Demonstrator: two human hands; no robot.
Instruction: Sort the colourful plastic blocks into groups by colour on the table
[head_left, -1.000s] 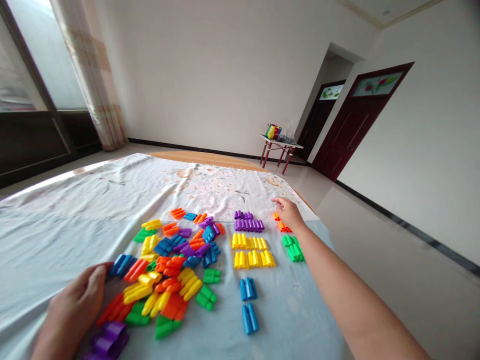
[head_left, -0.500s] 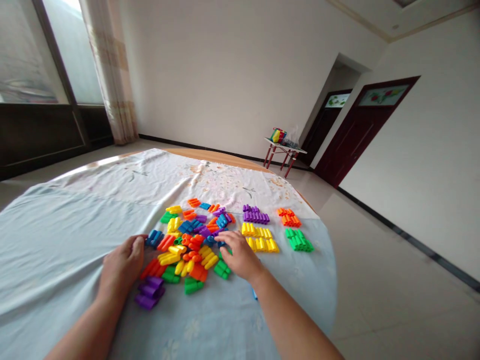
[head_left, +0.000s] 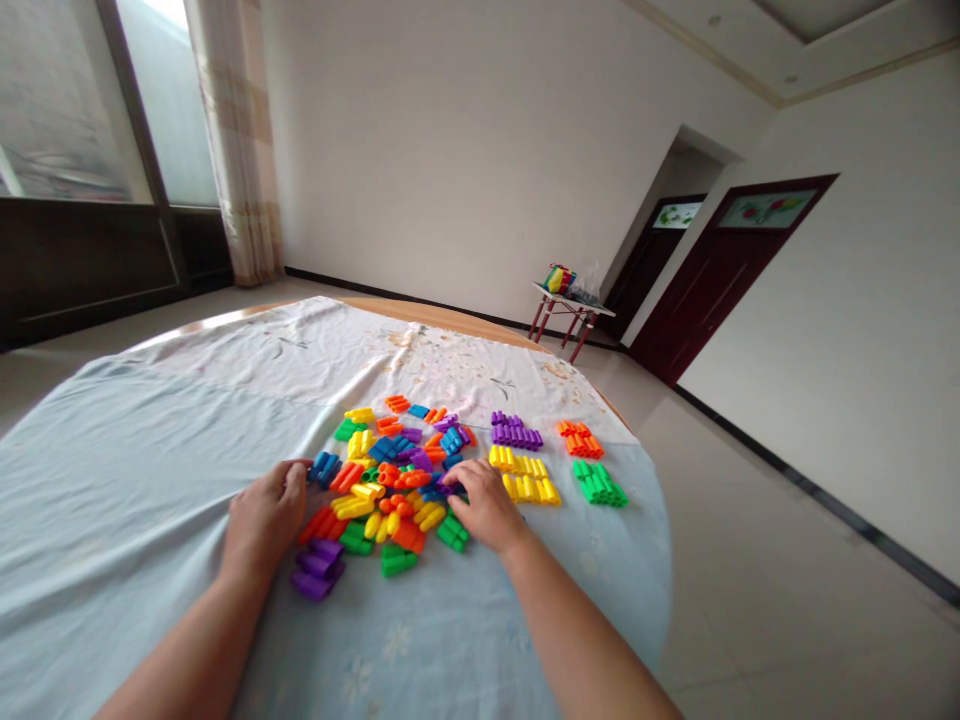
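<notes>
A loose pile of plastic tube-shaped building blocks [head_left: 367, 492] in blue, orange, yellow, green and purple lies on the cloth between my hands. My left hand [head_left: 266, 515] rests at the pile's left edge, its fingers beside a blue block [head_left: 326, 468]; the far fingers are partly hidden. At the right side of the pile, my right hand [head_left: 484, 505] reaches in with thumb and fingers apart, the tips against a purple block [head_left: 445, 486]. No block appears gripped. Nearest to my left wrist lies a double purple block [head_left: 319, 570]. Below my right fingers is a green block [head_left: 453, 532].
Right of the pile are sorted rows: purple blocks [head_left: 516, 432], yellow blocks [head_left: 525, 476], orange blocks [head_left: 580, 439] and green blocks [head_left: 598, 483]. A light blue tablecloth [head_left: 420, 640] covers the round table. Beyond stands a small side table [head_left: 574, 300] with a colourful bag.
The view has shifted slightly, so the table contents sit a little further right. Orange and blue blocks by my right fingertips have shifted, and a purple block now shows there. My left hand stays beside the pile.
</notes>
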